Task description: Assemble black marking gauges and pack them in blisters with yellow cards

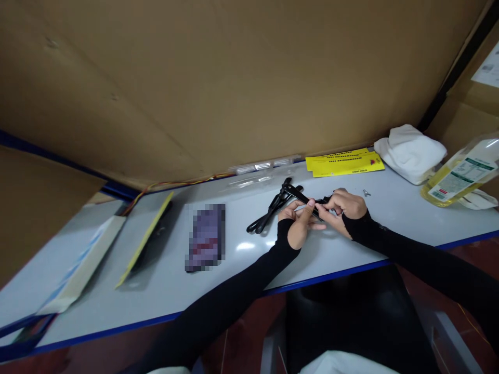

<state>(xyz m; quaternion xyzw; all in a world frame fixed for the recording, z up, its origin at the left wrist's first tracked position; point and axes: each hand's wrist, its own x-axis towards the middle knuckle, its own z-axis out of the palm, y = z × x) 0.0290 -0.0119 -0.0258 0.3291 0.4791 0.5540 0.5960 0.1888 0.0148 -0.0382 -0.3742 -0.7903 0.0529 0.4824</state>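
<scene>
My left hand (299, 222) and my right hand (345, 205) meet over the white table (163, 291), both in black sleeves. Together they pinch a slim black tool (302, 196) that runs up and to the left from my fingers. Just left of it lie several more long black pieces (268, 213) in a loose bundle on the table. A small metal wing screw (366, 192) rests on the table right of my right hand.
Yellow printed cards (343, 163) and clear plastic packs (265, 167) lie at the back by the cardboard wall. A white cloth (409, 151) and a bottle of yellow liquid (460, 174) sit at the right. A blurred dark object (206, 237) and flat packages (144, 241) lie left.
</scene>
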